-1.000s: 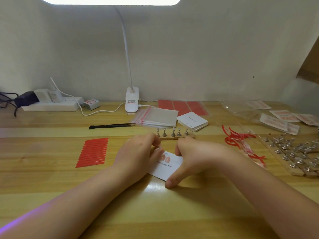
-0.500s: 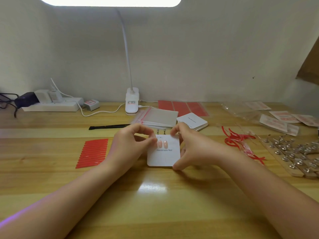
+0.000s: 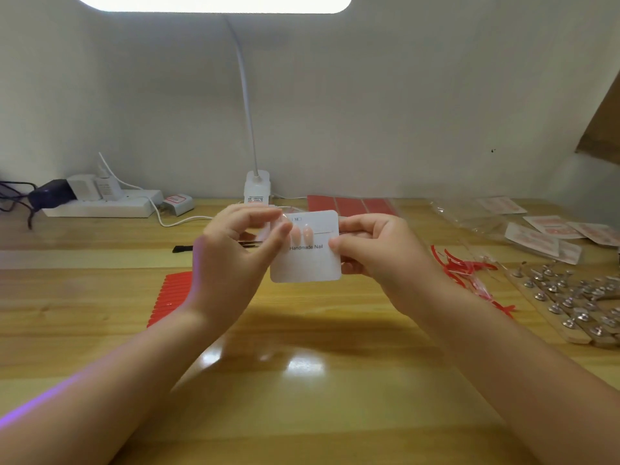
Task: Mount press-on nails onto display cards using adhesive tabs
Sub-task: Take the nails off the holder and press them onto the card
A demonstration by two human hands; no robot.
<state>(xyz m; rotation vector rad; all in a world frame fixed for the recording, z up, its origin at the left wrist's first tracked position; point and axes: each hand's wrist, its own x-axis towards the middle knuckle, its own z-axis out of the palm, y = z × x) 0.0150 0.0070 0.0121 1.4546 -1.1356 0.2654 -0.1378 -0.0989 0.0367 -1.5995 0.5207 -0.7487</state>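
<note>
Display card [image 3: 305, 263] held upright above the bench [image 3: 302, 380], right hand [image 3: 375, 253] fingers clamped on its right edge, left hand [image 3: 235, 250] pinching at its top-left by two mounted nails [image 3: 301, 233]; rest of row apparently unfilled.

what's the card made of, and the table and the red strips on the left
Card: looks like stiff white card stock, matte, printed "Handmade Nail"; it stays flat though the hands grip only its side edges. Table: wood or wood-look laminate, glossy; grain lines show and the lamp glares off it. Red strips: probably thin plastic or coated paper, slightly shiny; too blurred to tell.
</note>
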